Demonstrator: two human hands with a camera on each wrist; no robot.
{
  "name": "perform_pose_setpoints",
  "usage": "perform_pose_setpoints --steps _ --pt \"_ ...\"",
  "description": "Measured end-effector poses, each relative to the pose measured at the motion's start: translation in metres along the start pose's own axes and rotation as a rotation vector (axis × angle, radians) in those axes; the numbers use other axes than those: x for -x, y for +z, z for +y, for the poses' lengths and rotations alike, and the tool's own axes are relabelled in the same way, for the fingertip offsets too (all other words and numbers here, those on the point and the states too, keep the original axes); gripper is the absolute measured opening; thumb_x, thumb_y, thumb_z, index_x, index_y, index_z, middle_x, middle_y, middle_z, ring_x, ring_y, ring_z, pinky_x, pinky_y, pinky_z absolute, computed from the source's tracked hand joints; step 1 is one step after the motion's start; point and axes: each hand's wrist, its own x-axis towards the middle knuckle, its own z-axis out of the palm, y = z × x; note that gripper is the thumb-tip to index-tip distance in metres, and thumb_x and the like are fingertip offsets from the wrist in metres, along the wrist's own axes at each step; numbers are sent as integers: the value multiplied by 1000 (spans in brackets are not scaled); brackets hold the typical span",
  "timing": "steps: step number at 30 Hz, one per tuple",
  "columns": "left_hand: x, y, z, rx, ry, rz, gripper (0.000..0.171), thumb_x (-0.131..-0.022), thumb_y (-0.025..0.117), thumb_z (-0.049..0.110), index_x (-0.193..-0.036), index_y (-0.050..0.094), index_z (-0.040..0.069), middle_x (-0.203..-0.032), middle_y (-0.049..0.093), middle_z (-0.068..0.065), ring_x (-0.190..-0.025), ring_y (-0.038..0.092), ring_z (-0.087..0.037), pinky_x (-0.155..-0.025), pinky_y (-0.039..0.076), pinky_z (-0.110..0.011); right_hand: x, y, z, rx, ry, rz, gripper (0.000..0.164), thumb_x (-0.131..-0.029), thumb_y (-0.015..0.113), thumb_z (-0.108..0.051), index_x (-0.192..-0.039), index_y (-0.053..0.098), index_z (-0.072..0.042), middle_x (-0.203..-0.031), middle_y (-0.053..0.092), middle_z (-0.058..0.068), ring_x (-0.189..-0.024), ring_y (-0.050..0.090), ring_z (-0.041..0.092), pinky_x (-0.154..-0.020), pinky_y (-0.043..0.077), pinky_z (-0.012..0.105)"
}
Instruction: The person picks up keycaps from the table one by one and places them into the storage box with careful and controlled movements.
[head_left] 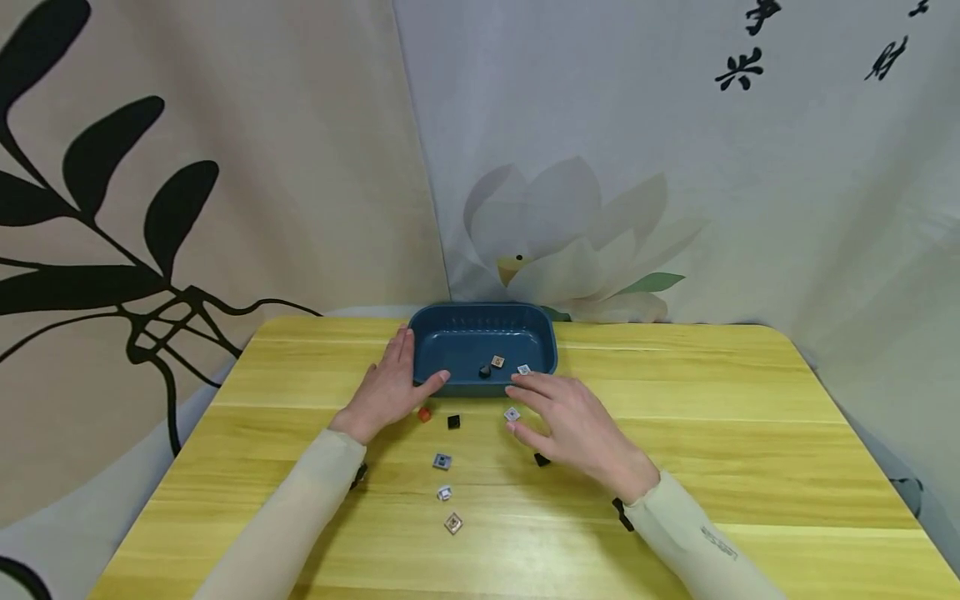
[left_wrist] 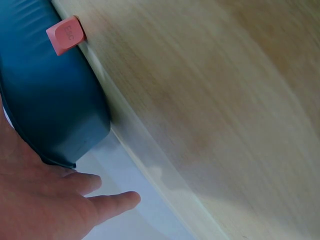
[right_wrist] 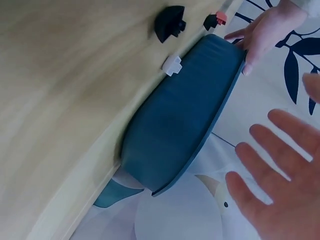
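Note:
My left hand (head_left: 380, 398) rests at the left front corner of a dark blue tray (head_left: 483, 312), thumb by the front rim and straight fingers along the left side. Over the table by the tray's front right corner hovers my right hand (head_left: 577, 421), its fingers spread and holding nothing. Close to its thumb lies a white keycap (head_left: 512, 414); a black keycap (head_left: 542, 459) is partly under the hand. Inside the tray are a dark keycap (head_left: 484, 372), a tan keycap (head_left: 498, 362) and a white one, partly hidden. A red Esc keycap (left_wrist: 67, 36) lies before the tray.
On the wooden table (head_left: 712, 433) in front of the tray lie another black keycap (head_left: 453, 422), a grey keycap (head_left: 442, 461), a small white keycap (head_left: 444, 492) and a brownish keycap (head_left: 453, 523). A printed curtain (head_left: 315, 167) hangs behind the table's far edge.

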Motion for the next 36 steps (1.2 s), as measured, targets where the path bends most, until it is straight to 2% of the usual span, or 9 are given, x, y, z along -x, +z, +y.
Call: perform_pose_setpoints --steps 7,12,18,25,31,36 --pt "0 1 -1 1 -1 3 114 -96 42 79 -164 1 -3 -173 -4 -18 -158 10 -39 -114 25 -73 13 -1 0 -39 -75 -90 48 -100 68 -45 -137 69 -14 -151 57 5 -138 54 28 -110 46 51" --pt "0 1 0 -4 -3 3 114 -96 42 79 -164 1 -3 -173 -4 -18 -158 10 -39 -114 26 -73 18 -1 -1 -31 -106 -159 53 -101 64 -48 -143 64 -15 -157 51 4 -143 49 28 -110 46 53" --pt "0 0 0 -9 -1 6 114 -96 42 78 -164 2 -4 -173 -4 -19 -157 11 -39 -113 27 -73 24 2 -2 -38 -168 -187 57 -98 71 -45 -146 61 -15 -156 51 6 -143 48 29 -109 47 52" --pt "1 0 0 -5 1 10 113 -97 43 78 -164 2 -3 -173 -3 -19 -158 11 -39 -114 26 -73 31 5 -2 -42 -186 -288 69 -97 72 -46 -156 49 -17 -163 42 4 -147 42 22 -113 44 48" --pt "1 0 0 0 4 10 113 -96 43 78 -164 1 -3 -173 -3 -19 -158 10 -39 -114 26 -73 35 8 -1 -20 -205 -325 64 -97 74 -40 -152 54 -17 -160 45 9 -142 49 27 -110 46 49" --pt "0 0 0 -3 4 3 114 -96 40 80 -164 0 -2 -173 -5 -18 -158 9 -38 -114 26 -72 38 12 2 -8 -213 -332 47 -96 77 -28 -140 65 -16 -148 58 9 -132 58 26 -107 49 47"
